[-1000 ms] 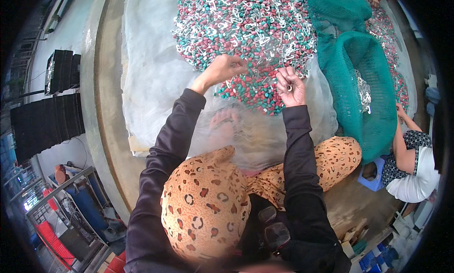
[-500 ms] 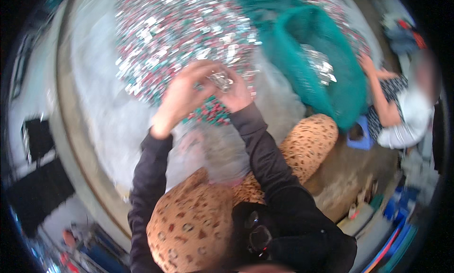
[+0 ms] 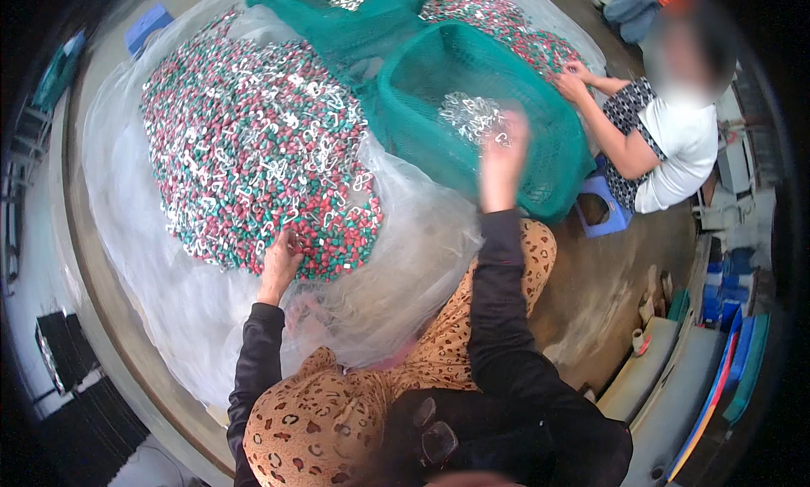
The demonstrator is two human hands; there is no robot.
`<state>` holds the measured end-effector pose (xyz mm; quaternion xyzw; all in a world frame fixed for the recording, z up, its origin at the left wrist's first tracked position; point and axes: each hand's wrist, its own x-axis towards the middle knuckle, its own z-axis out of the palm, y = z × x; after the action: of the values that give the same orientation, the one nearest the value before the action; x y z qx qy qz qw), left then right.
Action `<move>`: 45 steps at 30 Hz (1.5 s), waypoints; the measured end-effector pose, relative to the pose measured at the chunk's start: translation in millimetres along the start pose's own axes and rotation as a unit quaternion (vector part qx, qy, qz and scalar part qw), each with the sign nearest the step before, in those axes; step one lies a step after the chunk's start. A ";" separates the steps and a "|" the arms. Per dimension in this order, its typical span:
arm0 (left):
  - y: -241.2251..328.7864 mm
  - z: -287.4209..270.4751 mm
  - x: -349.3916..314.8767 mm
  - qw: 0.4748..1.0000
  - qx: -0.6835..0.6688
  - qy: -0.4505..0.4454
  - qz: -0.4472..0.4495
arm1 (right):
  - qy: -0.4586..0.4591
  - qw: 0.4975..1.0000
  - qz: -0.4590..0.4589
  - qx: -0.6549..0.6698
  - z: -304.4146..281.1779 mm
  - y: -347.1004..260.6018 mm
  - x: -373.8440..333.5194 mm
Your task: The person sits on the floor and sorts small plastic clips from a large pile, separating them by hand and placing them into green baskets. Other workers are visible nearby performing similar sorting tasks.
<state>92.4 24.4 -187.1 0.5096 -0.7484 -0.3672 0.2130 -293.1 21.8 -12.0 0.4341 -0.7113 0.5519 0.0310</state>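
Observation:
A broad pile of small red and green pieces mixed with white, loop-shaped pieces (image 3: 245, 141) lies on a clear plastic sheet (image 3: 422, 234). At the pile's near edge is my left hand (image 3: 280, 266), its fingers bent together among the pieces; what they pinch is too small to make out. My right hand (image 3: 504, 162) reaches over a long basket covered in green netting (image 3: 565, 162) and is smeared by motion. Just under its fingers lies a heap of white looped pieces (image 3: 468, 116) inside the basket. Whether that hand still holds any pieces is unclear.
Behind stands a second green-netted container (image 3: 295, 6) with a few white pieces in it. At the right a person (image 3: 675, 149) sits by another red-and-green pile (image 3: 506, 23), with both hands at it. A blue stool (image 3: 606, 208) is beside the basket.
Both hands were together over the pile, with white pieces at the right one. Now they are apart: the right has moved over the basket, the left down to the pile's near edge. The view has shifted.

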 end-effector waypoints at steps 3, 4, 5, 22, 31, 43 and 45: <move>29.2 -9.5 13.9 0.990 -0.104 -0.045 -0.086 | -0.386 0.912 0.053 0.127 73.9 -15.6 -84.2; 37.1 -18.1 18.5 0.964 -0.174 -0.069 -0.187 | -0.475 0.873 0.078 0.081 105.0 -21.4 -111.0; 44.6 -25.7 20.0 0.947 -0.254 -0.051 -0.191 | -0.461 0.886 -0.042 -0.030 123.2 -22.8 -137.8; 54.1 -103.8 -11.6 0.926 -0.316 -0.053 -0.200 | -0.611 0.745 0.231 0.132 114.9 -23.7 -156.9; 36.3 -70.0 -25.9 0.897 -0.404 -0.050 -0.175 | -0.563 0.787 0.238 0.091 121.8 -5.0 -172.9; 59.0 -77.9 -21.7 0.974 -0.181 -0.051 -0.129 | -0.551 0.766 0.251 0.217 110.6 -15.1 -164.9; 64.8 -77.7 -21.4 0.965 -0.181 -0.060 -0.178 | -0.534 0.704 0.354 0.306 108.4 -16.6 -161.3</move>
<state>115.3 31.9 -86.5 0.5645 -0.5783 -0.5583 0.1877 -134.9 27.7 -126.0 0.3579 -0.5025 0.3848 -0.6865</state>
